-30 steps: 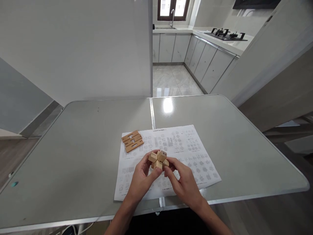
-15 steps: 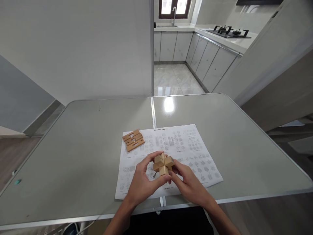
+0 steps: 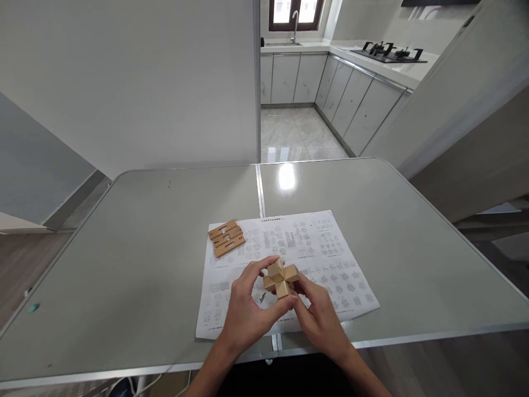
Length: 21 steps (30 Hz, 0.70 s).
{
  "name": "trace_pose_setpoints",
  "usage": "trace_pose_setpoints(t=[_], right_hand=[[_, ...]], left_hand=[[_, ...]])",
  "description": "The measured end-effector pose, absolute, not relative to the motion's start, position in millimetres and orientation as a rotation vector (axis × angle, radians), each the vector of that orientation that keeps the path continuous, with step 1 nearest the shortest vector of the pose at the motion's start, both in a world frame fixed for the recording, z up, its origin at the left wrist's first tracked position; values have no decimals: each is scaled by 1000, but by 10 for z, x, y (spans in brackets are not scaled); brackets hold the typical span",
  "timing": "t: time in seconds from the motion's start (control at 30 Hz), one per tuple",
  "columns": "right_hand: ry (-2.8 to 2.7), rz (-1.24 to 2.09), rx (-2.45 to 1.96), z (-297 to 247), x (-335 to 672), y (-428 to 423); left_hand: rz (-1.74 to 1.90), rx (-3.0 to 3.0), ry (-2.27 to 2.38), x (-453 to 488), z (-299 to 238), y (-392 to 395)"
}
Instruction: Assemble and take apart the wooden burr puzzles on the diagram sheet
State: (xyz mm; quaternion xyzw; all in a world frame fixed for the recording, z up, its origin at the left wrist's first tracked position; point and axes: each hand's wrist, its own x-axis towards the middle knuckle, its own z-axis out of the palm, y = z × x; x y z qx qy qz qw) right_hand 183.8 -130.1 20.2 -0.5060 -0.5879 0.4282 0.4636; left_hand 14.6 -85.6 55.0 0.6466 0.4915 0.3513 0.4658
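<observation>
Fingers of the left hand [image 3: 248, 310] and right hand [image 3: 319, 313] are gripping a wooden block cluster [image 3: 282, 279] — it is sitting between them — while a printed sheet [image 3: 330, 256] is lying below on the counter [image 3: 140, 248], brown slotted pieces [image 3: 227, 239] resting beyond the left fingers.

left fingers [image 3: 258, 266], right fingers [image 3: 306, 285]: hold wooden cross [image 3: 283, 280] | printed sheet [image 3: 322, 259]: below | slotted pieces [image 3: 232, 234]: at sheet corner
</observation>
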Motion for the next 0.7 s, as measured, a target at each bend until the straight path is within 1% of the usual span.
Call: trace_pose_setpoints(t=[0.17, 0.43, 0.5, 0.63, 0.7], right_hand=[[-1420, 1265, -1147, 229, 1883, -1285], [-1448, 1377, -1098, 249, 1941, -1287], [-1426, 1496, -1019, 268, 1965, -1276], [-1293, 1833, -764, 256, 2003, -1273], [-1215, 1921, -716, 210, 2003, -1288]], left_hand=[[810, 1602, 1136, 83, 567, -834], [746, 1617, 1018, -19, 583, -816], [709, 1610, 991, -55, 555, -810], [634, 1555, 832, -132, 508, -798], [630, 1554, 763, -157, 504, -797]])
